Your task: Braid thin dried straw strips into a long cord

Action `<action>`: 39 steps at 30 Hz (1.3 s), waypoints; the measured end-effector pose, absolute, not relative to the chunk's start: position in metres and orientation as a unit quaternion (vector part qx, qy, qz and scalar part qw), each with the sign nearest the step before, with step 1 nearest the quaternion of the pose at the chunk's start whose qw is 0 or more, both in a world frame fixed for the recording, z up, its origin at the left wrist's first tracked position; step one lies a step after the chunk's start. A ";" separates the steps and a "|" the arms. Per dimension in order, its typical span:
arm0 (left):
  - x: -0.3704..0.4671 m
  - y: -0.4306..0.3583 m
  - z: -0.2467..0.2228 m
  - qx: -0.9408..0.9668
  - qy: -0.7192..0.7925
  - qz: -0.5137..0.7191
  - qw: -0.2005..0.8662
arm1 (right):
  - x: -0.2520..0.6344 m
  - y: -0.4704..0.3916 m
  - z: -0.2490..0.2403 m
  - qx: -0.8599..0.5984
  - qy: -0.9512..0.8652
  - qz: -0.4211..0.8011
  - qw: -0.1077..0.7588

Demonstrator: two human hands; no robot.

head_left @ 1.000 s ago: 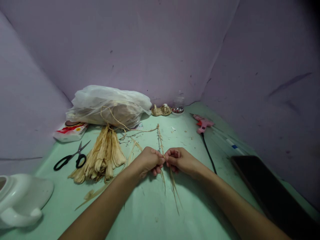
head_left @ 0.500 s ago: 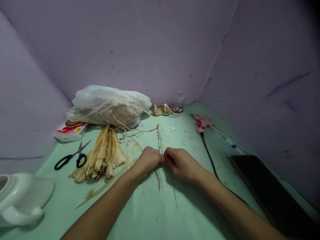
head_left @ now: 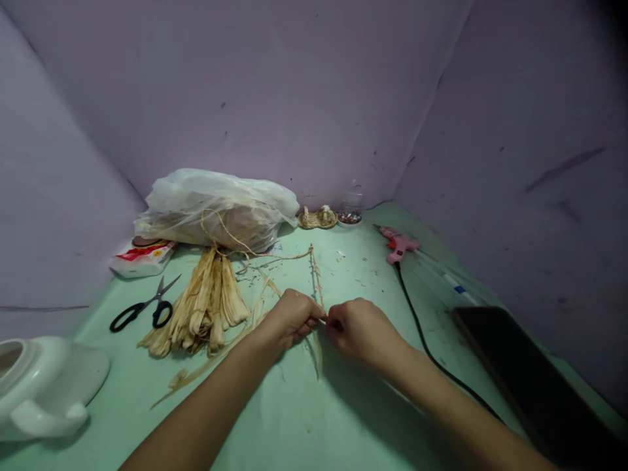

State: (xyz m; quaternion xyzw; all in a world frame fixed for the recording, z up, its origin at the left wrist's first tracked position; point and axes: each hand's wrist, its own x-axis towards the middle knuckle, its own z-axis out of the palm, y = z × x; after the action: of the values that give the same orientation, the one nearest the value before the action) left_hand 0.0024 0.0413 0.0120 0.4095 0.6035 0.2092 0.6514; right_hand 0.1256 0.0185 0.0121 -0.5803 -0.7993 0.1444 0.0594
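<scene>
A thin twisted cord of dried fibre (head_left: 316,276) runs from a bend at the table's middle down to my two hands. My left hand (head_left: 298,316) is closed in a pinch on the cord's near end. Right beside it, my right hand (head_left: 360,327) is closed too, its thumb and finger pinching the same end. A loose pale strand (head_left: 317,360) hangs down below my left hand. Behind it, the cord stretches left toward a tied bundle of dried fibre strips (head_left: 209,304). What lies inside my curled fingers is hidden.
Scissors (head_left: 147,307) and a white ceramic pot (head_left: 49,386) stand left. A plastic bag (head_left: 220,203), woven piece (head_left: 318,218) and bead container (head_left: 350,217) line the wall. A pink glue gun (head_left: 398,243) with its cable (head_left: 417,320) and a dark phone (head_left: 520,373) lie right.
My right hand has turned and shifted slightly right and down. The thin strand that hung below it no longer shows. My left hand keeps its pinch, and the view has moved a little.
</scene>
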 end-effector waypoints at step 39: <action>-0.012 0.038 0.020 0.706 0.634 0.096 0.300 | 0.123 0.037 -0.007 -0.544 -0.450 0.654 0.271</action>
State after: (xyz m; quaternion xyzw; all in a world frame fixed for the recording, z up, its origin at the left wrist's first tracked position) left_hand -0.0121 0.0383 0.0198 0.7064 0.6337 0.0963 0.3003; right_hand 0.1229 0.0366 -0.0068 -0.5443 -0.4504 0.6536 0.2714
